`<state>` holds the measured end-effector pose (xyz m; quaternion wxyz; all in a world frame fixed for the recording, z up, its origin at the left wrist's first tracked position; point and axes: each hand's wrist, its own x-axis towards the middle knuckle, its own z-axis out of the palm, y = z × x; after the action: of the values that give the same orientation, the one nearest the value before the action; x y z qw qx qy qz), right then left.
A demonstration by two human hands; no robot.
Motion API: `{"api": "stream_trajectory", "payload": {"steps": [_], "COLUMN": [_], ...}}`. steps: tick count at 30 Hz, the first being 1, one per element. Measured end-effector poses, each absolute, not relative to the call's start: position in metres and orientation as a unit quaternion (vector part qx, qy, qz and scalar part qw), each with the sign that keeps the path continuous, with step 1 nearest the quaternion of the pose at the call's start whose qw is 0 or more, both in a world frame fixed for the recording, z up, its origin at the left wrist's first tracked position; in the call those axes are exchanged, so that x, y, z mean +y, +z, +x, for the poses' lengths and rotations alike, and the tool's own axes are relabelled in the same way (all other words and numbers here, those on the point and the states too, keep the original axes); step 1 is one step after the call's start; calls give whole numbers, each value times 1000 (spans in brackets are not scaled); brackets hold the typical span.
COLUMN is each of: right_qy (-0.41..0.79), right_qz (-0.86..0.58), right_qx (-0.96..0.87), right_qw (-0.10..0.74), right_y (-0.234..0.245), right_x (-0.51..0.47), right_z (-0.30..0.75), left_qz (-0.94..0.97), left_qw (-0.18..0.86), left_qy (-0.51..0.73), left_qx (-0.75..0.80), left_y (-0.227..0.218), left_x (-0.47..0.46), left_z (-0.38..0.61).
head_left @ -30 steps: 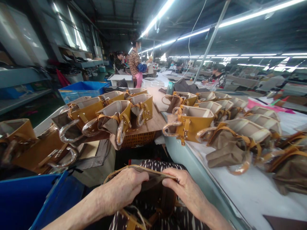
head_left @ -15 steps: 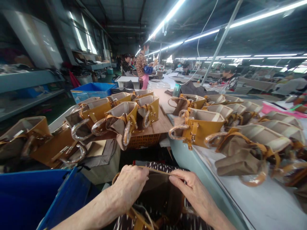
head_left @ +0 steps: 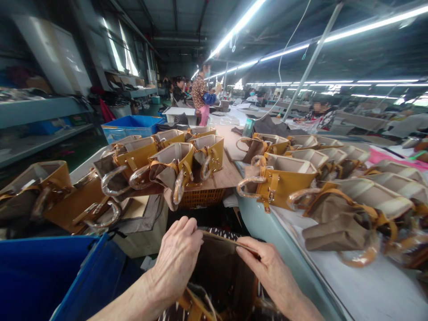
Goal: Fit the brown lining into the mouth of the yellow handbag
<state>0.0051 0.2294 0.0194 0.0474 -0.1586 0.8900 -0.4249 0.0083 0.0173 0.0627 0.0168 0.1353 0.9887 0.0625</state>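
Note:
A handbag (head_left: pixel 219 263) with a dark brown cloth inside and tan leather trim lies in my lap, its mouth facing me. My left hand (head_left: pixel 180 245) is closed over the left end of the bag's far rim, fingers curled under so the tips are hidden. At the right end of that rim, my right hand (head_left: pixel 264 258) pinches the edge between thumb and fingers. Tan straps (head_left: pixel 195 303) and metal fittings show at the bag's near side. Its lower part is out of sight.
Several mustard handbags (head_left: pixel 289 180) with plastic-wrapped handles stand on the right table (head_left: pixel 337 267). More bags (head_left: pixel 175 156) stand on the board ahead. A blue bin (head_left: pixel 76 276) is close at my left, another blue crate (head_left: pixel 132 125) farther off. A co-worker (head_left: pixel 202 93) stands in the background.
My left hand has risen slightly and shifted a little left along the bag's rim, its knuckles now higher. The right hand keeps its pinch. The view has shifted slightly.

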Motion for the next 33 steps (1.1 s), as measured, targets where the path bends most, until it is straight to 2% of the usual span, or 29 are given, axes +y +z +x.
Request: {"api": "stream_trajectory", "payload": {"steps": [3, 7, 11, 33], "right_qy": [-415, -409, -413, -440], "right_qz": [-159, -156, -155, -168], "right_qx": [895, 898, 896, 881], "right_qw": [46, 47, 56, 34], "right_y": [19, 16, 11, 6], "right_x": [230, 232, 235, 238], "right_z": [5, 4, 0, -3], "left_qz": [142, 161, 144, 108], "left_qw": [-31, 3, 3, -29], "left_qy": [115, 225, 276, 291], "left_qx": [983, 961, 950, 950], "left_y": [57, 47, 40, 27], "left_x": [12, 4, 1, 4], "left_z": [3, -6, -12, -23]}}
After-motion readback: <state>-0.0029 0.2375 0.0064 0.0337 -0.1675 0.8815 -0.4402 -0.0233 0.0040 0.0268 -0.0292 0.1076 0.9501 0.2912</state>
